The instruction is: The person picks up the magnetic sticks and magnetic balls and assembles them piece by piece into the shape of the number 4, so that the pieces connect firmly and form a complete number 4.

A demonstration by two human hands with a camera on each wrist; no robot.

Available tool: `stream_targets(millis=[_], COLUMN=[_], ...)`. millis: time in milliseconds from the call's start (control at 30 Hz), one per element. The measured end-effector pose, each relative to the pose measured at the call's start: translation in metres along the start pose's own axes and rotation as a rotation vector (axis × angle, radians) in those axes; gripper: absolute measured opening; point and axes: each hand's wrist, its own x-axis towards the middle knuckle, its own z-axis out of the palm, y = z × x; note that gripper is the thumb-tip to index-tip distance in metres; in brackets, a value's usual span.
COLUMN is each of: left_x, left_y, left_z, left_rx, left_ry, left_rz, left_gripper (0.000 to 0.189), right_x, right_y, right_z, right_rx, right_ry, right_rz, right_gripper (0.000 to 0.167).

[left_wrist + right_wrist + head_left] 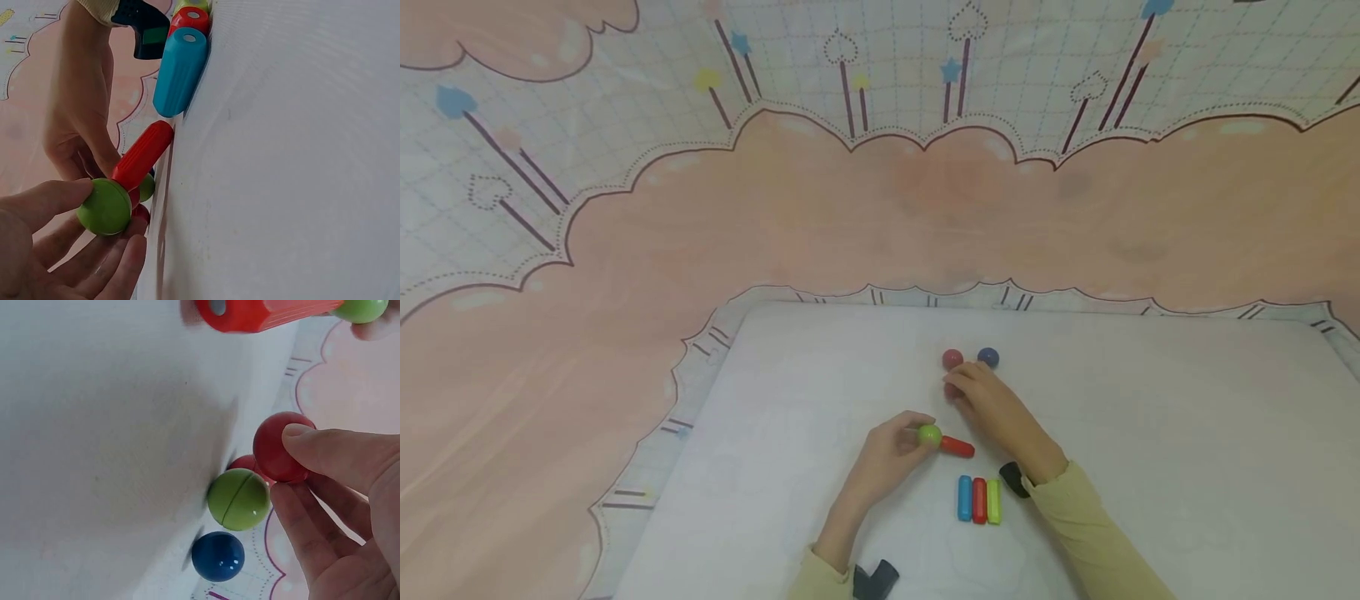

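My left hand [886, 460] pinches a green ball [103, 207] between thumb and fingers. A red ridged stick [144, 155] juts out of that ball, its free end pointing right in the head view. Farther forward, my right hand [996, 412] holds a red ball [281, 447] between thumb and fingertips. Just beyond it on the white table are another red ball [952, 359], a blue ball [988, 357] and a second green ball [239, 499]. The right hand hides that green ball in the head view.
Blue [965, 498], red [980, 501] and yellow-green [994, 502] sticks lie side by side on the white tabletop [820, 358], near the right forearm. Each wrist wears a dark camera mount [877, 579]. A patterned pink-and-white cloth [880, 208] surrounds the tabletop.
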Motion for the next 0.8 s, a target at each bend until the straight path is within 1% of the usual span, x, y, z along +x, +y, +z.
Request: stream_targets(millis=[133, 233, 467, 600, 800], left_x=[0.000, 0.000, 0.000, 0.001, 0.003], left_y=[0.001, 0.001, 0.001, 0.001, -0.001], left_z=[0.001, 0.000, 0.001, 0.001, 0.002], left_rx=[0.027, 0.038, 0.041, 0.036, 0.034], left_ry=[0.015, 0.021, 0.023, 0.022, 0.028], left_rz=[0.012, 0.009, 0.004, 0.006, 0.015], left_gripper=[0.032, 0.032, 0.032, 0.032, 0.032], right_x=[-0.004, -0.007, -0.016, -0.020, -0.025], right_y=[0.000, 0.000, -0.001, 0.000, 0.001], right_z=[-0.003, -0.005, -0.010, -0.012, -0.014], right_rx=[-0.006, -0.008, 0.001, 0.011, 0.010], right_ry=[0.003, 0.014, 0.021, 0.037, 0.054], right_rz=[-0.007, -0.016, -0.007, -0.017, -0.032], right_gripper=[0.033, 0.034, 0.039, 0.042, 0.041])
